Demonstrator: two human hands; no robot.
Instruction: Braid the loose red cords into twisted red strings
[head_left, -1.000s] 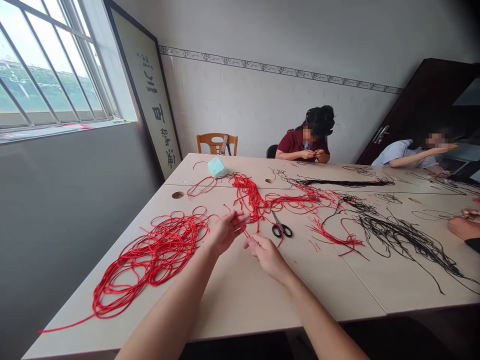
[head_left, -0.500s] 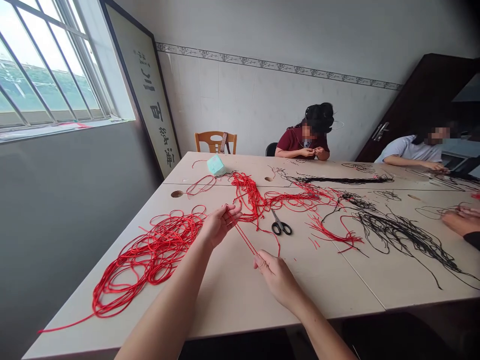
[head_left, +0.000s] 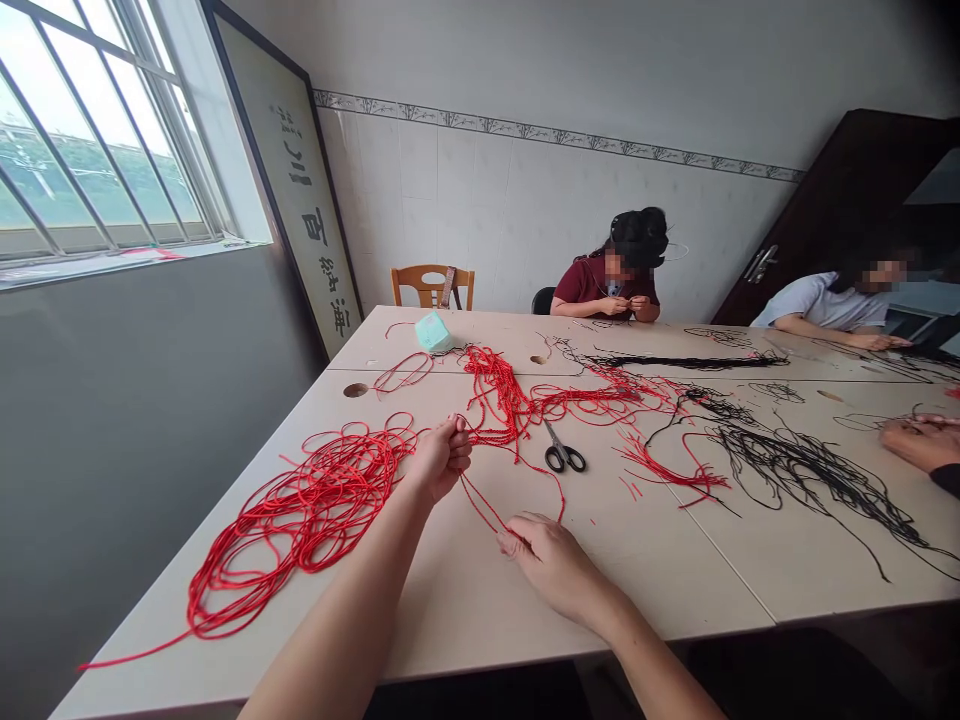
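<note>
Red cord (head_left: 484,501) is pinched in the right hand (head_left: 541,555) and gripped in the curled left hand (head_left: 446,458), two slack strands being strung between them over the near half of the bench (head_left: 675,575); a loose red coil (head_left: 322,500) is spread along the left edge; farther from the near edge, black-handled scissors (head_left: 556,446) and a red braided bundle (head_left: 501,388) are seen; a tangle could be caused if the slack strands were crossed or snagged by the bundle's loose ends.
</note>
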